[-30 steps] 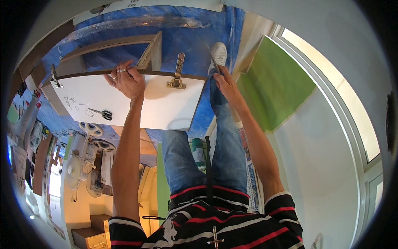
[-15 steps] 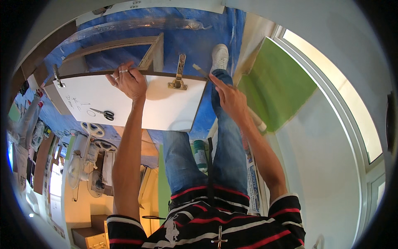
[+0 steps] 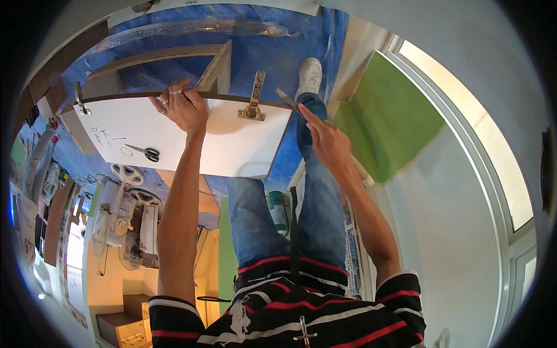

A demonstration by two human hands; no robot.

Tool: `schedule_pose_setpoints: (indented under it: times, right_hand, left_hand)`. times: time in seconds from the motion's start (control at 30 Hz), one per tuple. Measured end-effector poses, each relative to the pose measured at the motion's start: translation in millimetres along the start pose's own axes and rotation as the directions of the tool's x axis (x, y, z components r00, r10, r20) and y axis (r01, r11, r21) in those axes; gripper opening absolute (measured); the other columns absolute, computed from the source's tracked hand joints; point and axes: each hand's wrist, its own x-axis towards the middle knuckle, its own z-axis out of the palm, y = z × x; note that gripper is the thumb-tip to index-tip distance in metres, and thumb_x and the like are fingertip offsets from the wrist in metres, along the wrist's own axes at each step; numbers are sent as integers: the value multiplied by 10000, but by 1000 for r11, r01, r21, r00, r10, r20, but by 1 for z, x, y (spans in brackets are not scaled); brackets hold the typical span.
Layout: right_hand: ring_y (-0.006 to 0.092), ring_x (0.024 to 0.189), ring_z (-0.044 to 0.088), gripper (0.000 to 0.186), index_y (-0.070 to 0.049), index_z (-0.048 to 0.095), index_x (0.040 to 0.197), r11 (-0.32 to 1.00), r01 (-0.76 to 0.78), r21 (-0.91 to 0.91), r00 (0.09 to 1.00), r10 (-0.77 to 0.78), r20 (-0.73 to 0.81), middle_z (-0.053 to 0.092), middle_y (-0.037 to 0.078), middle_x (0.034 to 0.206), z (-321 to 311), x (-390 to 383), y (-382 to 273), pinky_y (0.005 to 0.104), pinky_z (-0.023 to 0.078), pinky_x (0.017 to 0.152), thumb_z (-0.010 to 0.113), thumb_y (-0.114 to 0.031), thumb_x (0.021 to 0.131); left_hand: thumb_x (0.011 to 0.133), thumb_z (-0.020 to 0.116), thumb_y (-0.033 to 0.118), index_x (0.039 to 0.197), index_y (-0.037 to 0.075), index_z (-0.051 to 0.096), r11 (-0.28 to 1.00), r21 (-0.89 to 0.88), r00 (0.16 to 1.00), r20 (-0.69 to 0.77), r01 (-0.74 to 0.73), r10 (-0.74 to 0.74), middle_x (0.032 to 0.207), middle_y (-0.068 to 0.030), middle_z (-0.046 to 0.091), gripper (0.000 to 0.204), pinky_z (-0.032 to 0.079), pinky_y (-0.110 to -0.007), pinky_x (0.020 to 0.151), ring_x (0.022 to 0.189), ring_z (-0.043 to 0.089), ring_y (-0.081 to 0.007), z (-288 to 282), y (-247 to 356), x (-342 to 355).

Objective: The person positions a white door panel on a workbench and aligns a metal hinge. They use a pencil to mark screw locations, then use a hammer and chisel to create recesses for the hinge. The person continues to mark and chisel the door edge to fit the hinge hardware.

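Note:
A white cabinet door (image 3: 232,148) with a dark edge lies across in front of my legs. My left hand (image 3: 187,110) bears on its far edge, fingers curled over the rim. In my closed right hand (image 3: 329,142) is a flat, narrow metal file (image 3: 286,97), its blade reaching toward the door's right far corner. I cannot tell whether the blade touches the edge. One metal hinge (image 3: 252,104) stands up near that corner, and another hinge (image 3: 82,104) is at the left end. Black-handled scissors (image 3: 151,154) lie on the door beside handwritten marks.
Blue sheeting (image 3: 290,49) covers the floor, with an open wooden frame (image 3: 217,66) beyond the door. A green bottle (image 3: 278,211) stands between my legs. Right of me are a green board (image 3: 383,116) and a window frame (image 3: 493,156). A fan (image 3: 130,249) stands at lower left.
The door and objects on it appear slightly higher in view. My right hand and the file have shifted a little to the right; both hands keep their hold.

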Motion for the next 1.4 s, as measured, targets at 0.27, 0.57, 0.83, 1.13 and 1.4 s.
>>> schedule_pose_setpoints:
  times: [0.27, 0.57, 0.83, 1.13, 1.4]
  right_hand:
    - [342, 693, 721, 532, -280, 523, 1502, 1000, -7, 16, 1000, 7, 13, 708, 167, 805, 1, 3, -7, 449, 571, 602, 590, -200, 981]
    - [247, 847, 699, 457, -168, 535, 1488, 875, -197, 443, 980, 159, 121, 727, 144, 959, 9, 40, 13, 358, 517, 768, 542, -319, 1057]
    - [141, 652, 403, 505, -76, 609, 1387, 806, -130, 577, 980, 17, 197, 421, 21, 709, -7, 9, 13, 330, 357, 622, 616, -391, 992]
    - [103, 678, 402, 274, -55, 676, 1238, 801, -135, 583, 991, 99, 95, 442, 4, 725, 2, 22, 12, 298, 357, 625, 661, -157, 984]
    - [105, 740, 551, 201, -6, 686, 1080, 832, -100, 545, 995, 81, 58, 632, 63, 810, 16, 35, 12, 278, 443, 687, 657, -191, 1007]
  left_hand:
    - [930, 452, 210, 927, 168, 729, 1000, 8, 1000, 20, 7, -7, 929, -19, 733, 280, 106, -616, 1241, 1075, 610, -272, -1, 0, 1]
    - [928, 445, 205, 916, 155, 722, 1000, 13, 1000, 22, 18, -18, 948, -21, 732, 282, 133, -623, 1235, 1077, 615, -277, -3, 1, 1]
    - [922, 448, 203, 903, 145, 724, 1000, 18, 1000, -4, -8, 9, 922, -20, 734, 283, 129, -611, 1238, 1061, 618, -275, -2, 2, 1]
    - [935, 450, 216, 915, 164, 739, 1000, -10, 1000, -26, -9, 9, 904, -7, 731, 294, 122, -603, 1242, 1075, 612, -263, 2, -1, 0]
    - [926, 469, 208, 914, 161, 733, 1000, -12, 1000, -1, 7, -7, 907, -1, 721, 268, 114, -593, 1247, 1071, 607, -254, -7, 2, -4]
